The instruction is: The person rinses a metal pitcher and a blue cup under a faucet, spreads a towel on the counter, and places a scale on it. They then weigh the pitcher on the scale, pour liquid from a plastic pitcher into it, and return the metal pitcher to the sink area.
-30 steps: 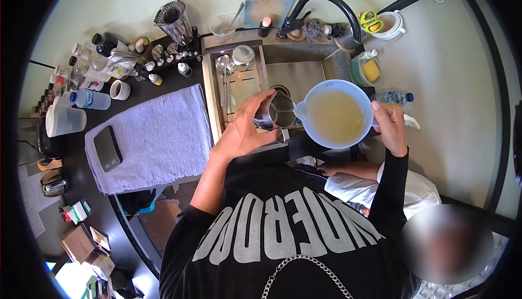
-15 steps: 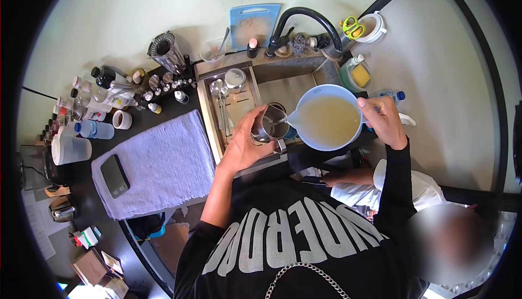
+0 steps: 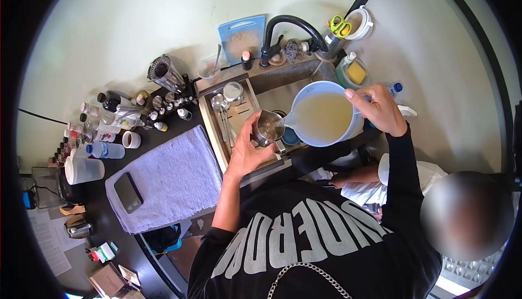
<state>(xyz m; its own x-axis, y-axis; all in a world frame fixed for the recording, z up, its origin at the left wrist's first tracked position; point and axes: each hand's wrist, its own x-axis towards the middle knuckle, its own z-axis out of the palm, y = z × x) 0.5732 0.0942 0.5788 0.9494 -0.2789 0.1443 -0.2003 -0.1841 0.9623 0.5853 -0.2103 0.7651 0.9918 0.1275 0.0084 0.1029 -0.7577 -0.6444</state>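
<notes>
My left hand (image 3: 246, 149) is wrapped round a small stainless steel pitcher (image 3: 268, 129), tilted with its mouth toward me. Gripping the side handle of a light blue measuring jug (image 3: 321, 87), my right hand (image 3: 380, 110) keeps it tipped to the left. Cloudy, pale yellowish liquid fills much of the jug. From the jug's spout a stream runs into the pitcher, where the liquid looks bubbly. Both vessels are above the sink's near side. Partly hidden beneath them are a dark round container and a blue bowl (image 3: 291, 136).
Left of the sink basin (image 3: 280, 99), a compartment holds spoons (image 3: 222, 111) and a glass jar (image 3: 233, 92). A black tap (image 3: 296, 20) arches behind. A purple towel (image 3: 174, 174) bears a dark flat device (image 3: 128, 193). Several bottles line the left counter. Another person (image 3: 421, 171) is at right.
The view has shifted slightly. Liquid in the steel pitcher now looks bubbly and more plentiful as the stream from the jug continues. Both hands keep their holds.
</notes>
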